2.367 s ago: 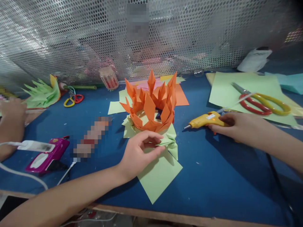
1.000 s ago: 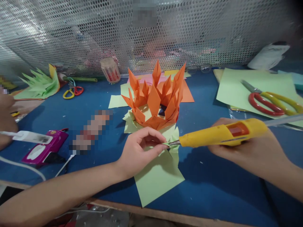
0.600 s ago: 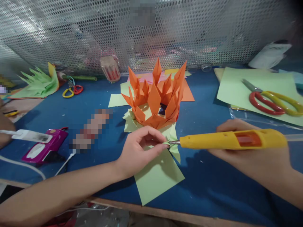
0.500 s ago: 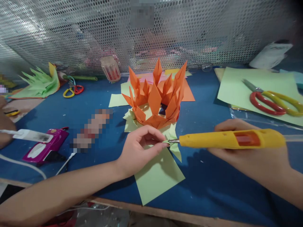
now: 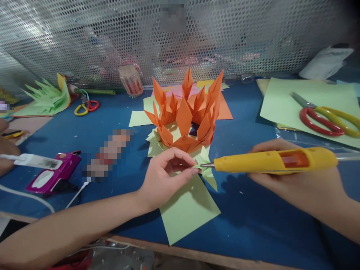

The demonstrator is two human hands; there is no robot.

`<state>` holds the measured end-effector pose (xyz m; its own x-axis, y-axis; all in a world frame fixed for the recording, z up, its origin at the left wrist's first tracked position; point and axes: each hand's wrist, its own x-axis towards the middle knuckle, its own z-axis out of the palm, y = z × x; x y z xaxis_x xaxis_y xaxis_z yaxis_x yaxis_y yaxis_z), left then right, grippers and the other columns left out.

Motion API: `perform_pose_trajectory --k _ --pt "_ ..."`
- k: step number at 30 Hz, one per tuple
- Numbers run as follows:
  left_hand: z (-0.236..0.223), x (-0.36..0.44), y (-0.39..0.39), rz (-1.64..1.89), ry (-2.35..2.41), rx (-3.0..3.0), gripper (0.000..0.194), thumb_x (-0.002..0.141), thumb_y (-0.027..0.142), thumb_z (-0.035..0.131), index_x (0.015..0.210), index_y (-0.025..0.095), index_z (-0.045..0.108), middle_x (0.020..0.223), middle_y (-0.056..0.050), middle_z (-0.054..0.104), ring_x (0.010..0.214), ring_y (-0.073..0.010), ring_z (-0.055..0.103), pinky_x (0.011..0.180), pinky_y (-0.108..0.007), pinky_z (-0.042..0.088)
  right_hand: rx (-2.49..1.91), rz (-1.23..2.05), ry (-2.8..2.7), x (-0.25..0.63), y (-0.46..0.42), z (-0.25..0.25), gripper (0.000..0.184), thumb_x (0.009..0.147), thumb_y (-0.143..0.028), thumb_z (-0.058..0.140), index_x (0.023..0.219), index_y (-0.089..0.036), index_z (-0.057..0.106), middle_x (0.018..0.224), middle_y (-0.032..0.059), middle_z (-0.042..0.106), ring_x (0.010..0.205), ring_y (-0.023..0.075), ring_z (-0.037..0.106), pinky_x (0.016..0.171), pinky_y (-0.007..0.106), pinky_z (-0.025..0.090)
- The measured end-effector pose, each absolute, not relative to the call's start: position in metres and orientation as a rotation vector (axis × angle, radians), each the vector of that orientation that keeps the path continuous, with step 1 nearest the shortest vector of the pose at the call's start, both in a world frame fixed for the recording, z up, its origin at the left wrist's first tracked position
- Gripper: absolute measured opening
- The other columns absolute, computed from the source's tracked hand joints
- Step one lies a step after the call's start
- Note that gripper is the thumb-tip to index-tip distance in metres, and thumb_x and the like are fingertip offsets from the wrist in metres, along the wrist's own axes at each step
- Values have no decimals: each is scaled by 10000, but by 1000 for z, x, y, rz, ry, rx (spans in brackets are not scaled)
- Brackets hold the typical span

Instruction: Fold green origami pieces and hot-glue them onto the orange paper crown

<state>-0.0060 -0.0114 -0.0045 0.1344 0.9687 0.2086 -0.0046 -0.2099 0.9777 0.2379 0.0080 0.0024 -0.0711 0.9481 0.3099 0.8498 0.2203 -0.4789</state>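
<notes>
My left hand (image 5: 168, 178) pinches a folded light green paper piece (image 5: 208, 174) between thumb and fingers. My right hand (image 5: 298, 183) is wrapped round a yellow hot glue gun (image 5: 258, 161), turned on its side, with a clear glue stick (image 5: 348, 156) at its back end. The metal nozzle touches or nearly touches the green piece at my left fingertips. Just beyond stands an orange folded-paper crown (image 5: 184, 118) with pointed tips, on pale green papers. A flat green paper square (image 5: 187, 213) lies below my left hand.
Large red-and-yellow scissors (image 5: 322, 122) rest on green sheets (image 5: 277, 101) at right. Small scissors (image 5: 87, 107), a jar (image 5: 131, 80) and a green spiky paper piece (image 5: 46, 99) stand at back left. A purple device (image 5: 53, 174) with white cables lies left, near another person's arm (image 5: 8, 155).
My right hand has lifted the glue gun off the table and brought its nozzle leftward to the green piece. Lately it has shifted only slightly; my left hand keeps its pinch.
</notes>
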Motion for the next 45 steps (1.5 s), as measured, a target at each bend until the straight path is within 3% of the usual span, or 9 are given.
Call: perform_pose_trajectory --k 6,10,17,24,31,39,45 --pt "-4 -6 -10 1249 994 1430 144 713 87 733 759 174 628 757 15 679 701 -81 660 665 -160 567 -1649 256 -1956 238 5 1 220 641 -495 546 766 -317 579 665 14 644 559 231 595 513 335 437" --pt "-3 -6 -11 1251 1014 1434 137 708 96 735 748 170 626 748 5 681 693 -97 662 659 -183 576 -1698 332 -1934 236 5 6 220 565 -473 569 702 -302 558 614 4 630 517 218 580 490 321 427" --pt "-3 -6 -11 1266 987 1439 148 706 69 725 748 174 630 744 19 667 691 -75 653 666 -151 562 -1648 192 -1966 242 7 -3 240 598 -509 581 729 -308 574 685 11 658 567 218 596 510 319 422" --pt "-2 -6 -11 1350 1005 1488 134 723 81 707 745 178 618 742 19 628 694 -83 625 664 -172 557 -1722 225 -1965 240 7 6 223 621 -503 551 730 -309 572 644 15 640 568 241 598 515 342 414" --pt "-3 -8 -10 1427 1111 1574 93 791 111 642 809 194 605 825 7 628 784 -95 624 709 -180 546 -1776 270 -1907 238 13 11 223 535 -478 560 597 -279 482 487 -15 541 485 212 541 471 316 365" --pt "-1 -7 -12 1464 1071 1523 145 769 62 626 812 186 564 790 31 634 756 -61 635 719 -141 532 -1856 490 -1703 239 27 16 324 470 -548 568 571 -243 609 658 58 683 700 314 649 545 379 471" --pt "0 -7 -13 1435 1015 1470 190 715 15 605 797 179 554 728 38 583 697 -66 588 663 -155 505 -1762 541 -1744 239 24 10 312 529 -531 588 599 -227 609 554 24 629 524 236 593 450 335 445"
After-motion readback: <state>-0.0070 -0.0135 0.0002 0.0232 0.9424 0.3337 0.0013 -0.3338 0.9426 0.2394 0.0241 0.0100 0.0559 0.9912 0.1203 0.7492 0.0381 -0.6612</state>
